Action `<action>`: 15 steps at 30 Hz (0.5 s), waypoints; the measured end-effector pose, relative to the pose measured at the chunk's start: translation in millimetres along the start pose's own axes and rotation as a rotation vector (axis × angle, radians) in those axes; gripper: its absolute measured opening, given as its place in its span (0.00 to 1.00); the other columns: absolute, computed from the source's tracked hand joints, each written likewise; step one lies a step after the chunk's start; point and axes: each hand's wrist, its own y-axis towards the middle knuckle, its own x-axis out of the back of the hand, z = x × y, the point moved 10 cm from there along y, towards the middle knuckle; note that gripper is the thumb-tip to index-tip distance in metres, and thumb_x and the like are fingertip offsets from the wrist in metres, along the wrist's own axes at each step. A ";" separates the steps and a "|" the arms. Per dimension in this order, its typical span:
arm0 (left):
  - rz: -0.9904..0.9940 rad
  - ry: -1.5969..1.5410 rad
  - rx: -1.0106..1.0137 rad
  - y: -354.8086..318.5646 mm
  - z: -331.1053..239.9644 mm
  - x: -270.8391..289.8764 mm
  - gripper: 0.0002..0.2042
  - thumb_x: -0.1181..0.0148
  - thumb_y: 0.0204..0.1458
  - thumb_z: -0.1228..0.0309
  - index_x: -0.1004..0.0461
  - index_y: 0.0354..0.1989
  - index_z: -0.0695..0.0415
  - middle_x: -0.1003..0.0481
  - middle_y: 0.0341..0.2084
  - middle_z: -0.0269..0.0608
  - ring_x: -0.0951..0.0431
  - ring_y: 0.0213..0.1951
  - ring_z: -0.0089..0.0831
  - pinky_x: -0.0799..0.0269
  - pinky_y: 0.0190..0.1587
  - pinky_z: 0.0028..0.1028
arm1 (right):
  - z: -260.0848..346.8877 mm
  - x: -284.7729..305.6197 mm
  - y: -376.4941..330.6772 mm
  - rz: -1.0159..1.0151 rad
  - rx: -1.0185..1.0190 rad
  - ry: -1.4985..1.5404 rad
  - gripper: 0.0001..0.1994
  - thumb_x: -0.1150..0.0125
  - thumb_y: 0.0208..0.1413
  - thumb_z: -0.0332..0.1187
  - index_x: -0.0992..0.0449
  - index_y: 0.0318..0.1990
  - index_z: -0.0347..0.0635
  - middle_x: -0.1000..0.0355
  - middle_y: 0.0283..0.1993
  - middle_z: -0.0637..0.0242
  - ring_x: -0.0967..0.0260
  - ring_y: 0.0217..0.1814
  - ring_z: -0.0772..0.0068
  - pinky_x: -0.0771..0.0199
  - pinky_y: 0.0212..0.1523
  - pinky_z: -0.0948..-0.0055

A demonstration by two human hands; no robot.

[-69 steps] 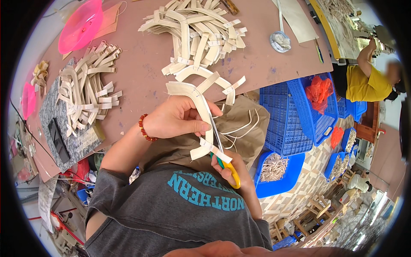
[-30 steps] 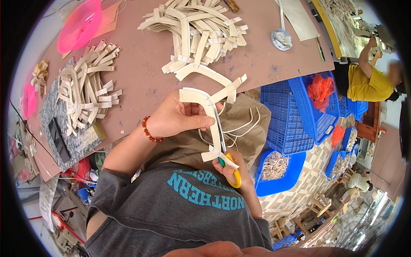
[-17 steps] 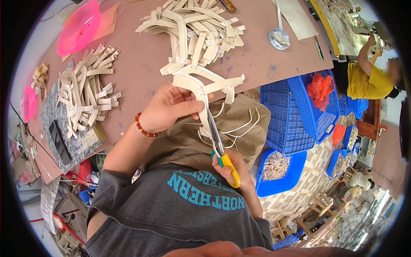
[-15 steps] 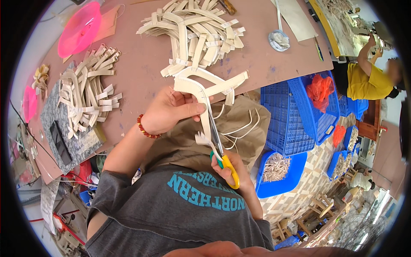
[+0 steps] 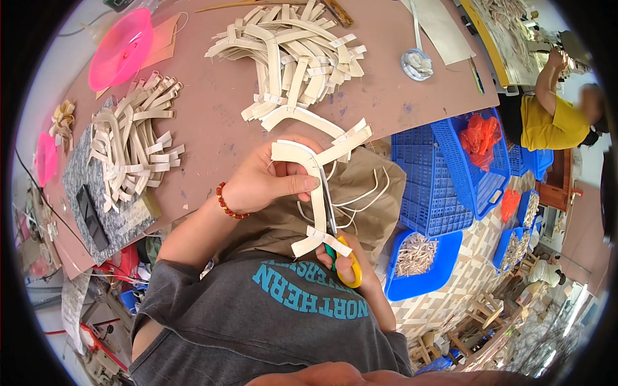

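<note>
My left hand (image 5: 270,177) pinches a branched cream strap piece (image 5: 318,196) between thumb and fingers, over my lap. My right hand (image 5: 358,257) grips scissors (image 5: 353,273) with yellow and green handles. The blades run up along the strap's right edge, partly hidden behind it; how far apart they are I cannot tell. The strap's lower end, with a short crosswise band, hangs in front of the scissors' handles. Just beyond, a similar strap piece (image 5: 308,116) lies at the table's near edge beside a large heap of strap pieces (image 5: 277,55).
On the brown table (image 5: 199,116) are a second strap heap (image 5: 129,145), a black phone (image 5: 92,215), a pink bowl (image 5: 122,51) and a small clear dish (image 5: 417,64). Blue crates (image 5: 425,186) and a blue tub (image 5: 444,270) stand right. A person in yellow (image 5: 550,122) sits far right.
My left hand has drawn the strap piece slightly toward me and right, away from the piece at the table edge. The strap's lower end now overlaps the scissors' handles.
</note>
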 end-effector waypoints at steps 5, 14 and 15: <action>0.042 0.078 -0.011 0.3 0.2 0.4 0.15 0.39 0.47 0.81 0.31 0.45 0.61 0.26 0.30 0.36 0.25 0.29 0.20 0.26 0.31 0.20 | -7.1 2.7 -0.9 -0.004 -0.057 -0.014 0.43 0.48 0.30 0.77 0.34 0.31 0.37 0.39 0.22 0.75 0.44 0.22 0.86 0.45 0.22 0.85; 0.116 0.160 0.053 4.5 -11.4 10.7 0.10 0.40 0.47 0.79 0.27 0.39 0.63 0.25 0.29 0.36 0.26 0.30 0.19 0.28 0.32 0.18 | -5.4 1.2 0.5 -0.008 0.000 -0.034 0.39 0.45 0.34 0.73 0.33 0.30 0.40 0.37 0.23 0.76 0.43 0.22 0.88 0.44 0.22 0.86; 0.144 0.177 0.042 3.9 -12.7 9.7 0.09 0.40 0.47 0.80 0.27 0.38 0.63 0.26 0.30 0.36 0.26 0.30 0.19 0.27 0.32 0.18 | -2.9 0.7 0.5 -0.009 0.024 -0.043 0.38 0.45 0.35 0.73 0.33 0.30 0.40 0.37 0.23 0.76 0.43 0.23 0.88 0.43 0.23 0.86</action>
